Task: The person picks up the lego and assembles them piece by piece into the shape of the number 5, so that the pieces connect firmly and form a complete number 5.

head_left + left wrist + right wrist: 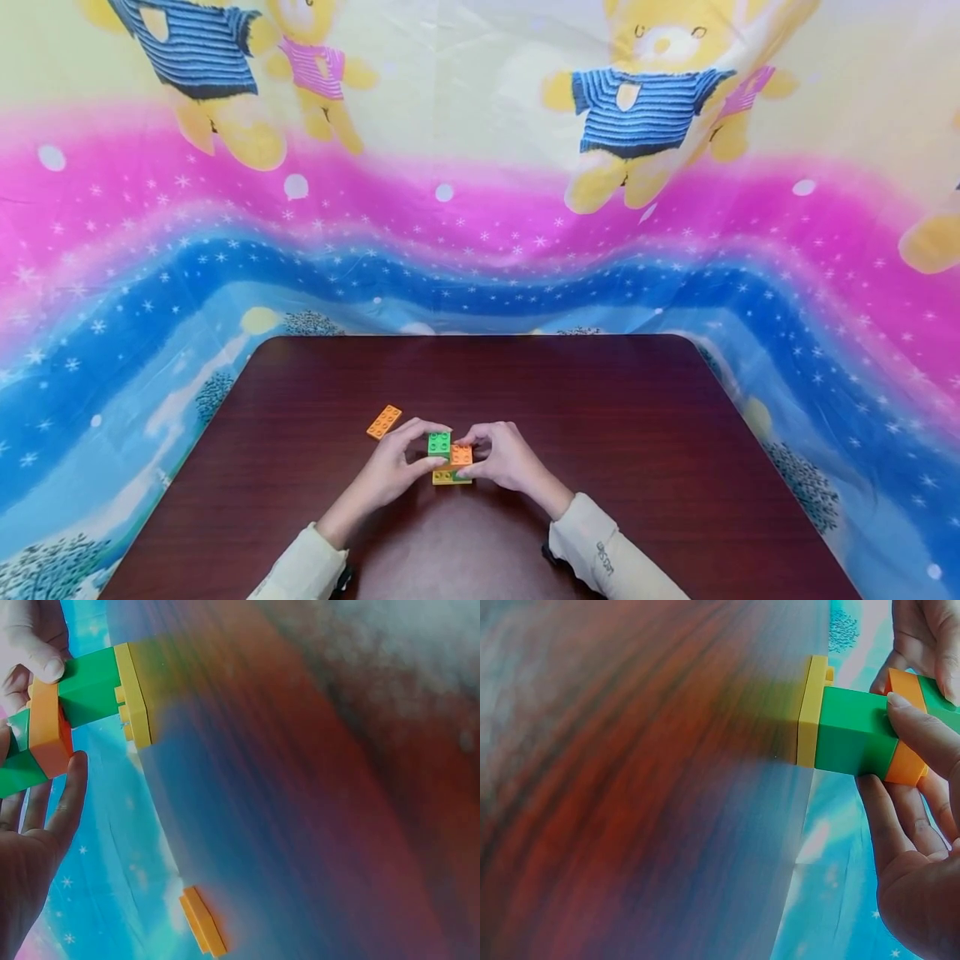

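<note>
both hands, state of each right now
Left hand: closed, holding the upper green block between thumb and fingers.
Right hand: closed, holding the orange block just below it.

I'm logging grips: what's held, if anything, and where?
The left hand holds the upper green block by opposite sides; the right hand pinches the orange brick beneath by its exposed end.

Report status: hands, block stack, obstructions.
Left hand grips top green block; right hand grips orange block beneath. Stack stands, yellow plate at base. Loose orange block lies clear of both hands.
</note>
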Tool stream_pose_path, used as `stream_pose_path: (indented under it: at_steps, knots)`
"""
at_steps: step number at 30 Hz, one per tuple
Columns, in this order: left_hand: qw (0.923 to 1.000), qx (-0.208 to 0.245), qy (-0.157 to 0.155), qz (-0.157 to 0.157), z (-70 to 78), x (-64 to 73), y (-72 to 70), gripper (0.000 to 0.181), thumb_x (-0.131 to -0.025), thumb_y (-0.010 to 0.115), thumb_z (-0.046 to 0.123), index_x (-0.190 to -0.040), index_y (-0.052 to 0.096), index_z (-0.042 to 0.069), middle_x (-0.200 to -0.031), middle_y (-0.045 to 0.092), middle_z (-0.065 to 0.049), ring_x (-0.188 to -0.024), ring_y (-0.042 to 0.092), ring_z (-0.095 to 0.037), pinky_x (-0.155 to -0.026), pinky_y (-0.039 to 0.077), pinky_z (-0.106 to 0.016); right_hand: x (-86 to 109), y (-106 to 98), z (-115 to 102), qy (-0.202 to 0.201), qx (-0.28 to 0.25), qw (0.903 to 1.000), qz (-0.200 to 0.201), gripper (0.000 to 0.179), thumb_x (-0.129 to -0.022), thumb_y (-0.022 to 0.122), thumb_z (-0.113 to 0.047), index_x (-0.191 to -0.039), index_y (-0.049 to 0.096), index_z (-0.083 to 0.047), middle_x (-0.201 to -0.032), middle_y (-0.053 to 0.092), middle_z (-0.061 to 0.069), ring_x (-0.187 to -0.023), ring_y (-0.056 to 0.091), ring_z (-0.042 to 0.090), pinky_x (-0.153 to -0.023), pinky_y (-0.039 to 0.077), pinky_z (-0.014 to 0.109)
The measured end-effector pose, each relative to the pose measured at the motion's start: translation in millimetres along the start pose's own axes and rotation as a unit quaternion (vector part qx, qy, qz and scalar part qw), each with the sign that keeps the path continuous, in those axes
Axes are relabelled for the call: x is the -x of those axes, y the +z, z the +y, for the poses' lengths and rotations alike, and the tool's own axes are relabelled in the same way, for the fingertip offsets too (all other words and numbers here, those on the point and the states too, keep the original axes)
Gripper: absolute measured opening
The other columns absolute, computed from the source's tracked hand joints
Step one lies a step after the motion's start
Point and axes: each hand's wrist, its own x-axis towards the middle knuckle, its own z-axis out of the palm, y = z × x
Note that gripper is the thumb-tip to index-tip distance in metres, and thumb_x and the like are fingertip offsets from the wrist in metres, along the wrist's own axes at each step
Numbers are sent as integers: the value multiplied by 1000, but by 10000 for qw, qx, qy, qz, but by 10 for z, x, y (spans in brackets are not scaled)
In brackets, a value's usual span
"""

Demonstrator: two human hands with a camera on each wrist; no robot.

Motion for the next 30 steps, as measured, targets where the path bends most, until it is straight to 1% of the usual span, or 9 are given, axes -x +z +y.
stream_pose_path:
  at_steps: [4,7,10,14,20,25,27,30]
  knots:
    - [9999,73,-131,56,-7,4,1,39,-91,80,18,-128,68,24,-123,68,3,-113,67,-23,-91,60,-33,0,-4,-2,28,30,10000,10,36,-76,94,-19,-108,79,-18,-108,76,-1,-97,76,13,-83,62,27]
    - [9996,72,-280,78,-15,6,0,39,-90,82,21,-126,68,26,-123,68,3,-111,69,-20,-90,60,-30,-1,-5,2,36,17,10000,4,35,-76,94,-19,-108,79,-18,-107,76,-1,-97,76,13,-83,62,27]
    - [9992,82,-376,58,-21,4,1,39,-90,82,20,-126,68,25,-123,69,3,-109,70,-18,-90,59,-27,-4,0,9,38,-4,10000,-1,35,-75,94,-19,-108,79,-18,-108,76,-1,-97,76,14,-83,62,28]
    - [9993,36,-377,13,-35,1,2,40,-89,82,19,-127,68,22,-123,69,1,-108,72,-17,-90,60,-28,-3,-3,8,46,12,10000,-23,37,-75,94,-19,-109,79,-18,-110,76,0,-99,76,15,-83,62,28]
    - [9994,70,-344,-36,-52,3,-6,39,-90,81,19,-127,68,18,-123,70,-2,-109,71,-19,-93,60,-34,6,-8,-20,13,60,10000,6,37,-75,94,-18,-109,80,-16,-108,76,0,-96,75,15,-83,63,30]
    - [9991,151,-387,-58,-48,-9,-9,38,-90,82,17,-126,69,17,-123,70,-5,-109,71,-22,-93,60,-38,8,-8,-29,29,113,9999,11,36,-77,94,-19,-110,79,-17,-109,76,0,-95,75,12,-84,62,28]
    - [9990,175,-413,-57,-36,-10,-12,38,-89,82,17,-125,69,16,-122,70,-5,-108,72,-22,-93,60,-38,8,-9,-30,0,115,9999,-14,36,-77,93,-19,-110,79,-17,-109,77,0,-95,74,11,-83,62,27]
    - [9991,153,-392,-66,-24,-17,-12,38,-89,82,18,-125,69,17,-121,70,-4,-107,71,-22,-92,60,-38,9,-23,2,-148,38,9998,-92,35,-79,92,-21,-111,78,-17,-110,76,0,-94,74,10,-83,61,25]
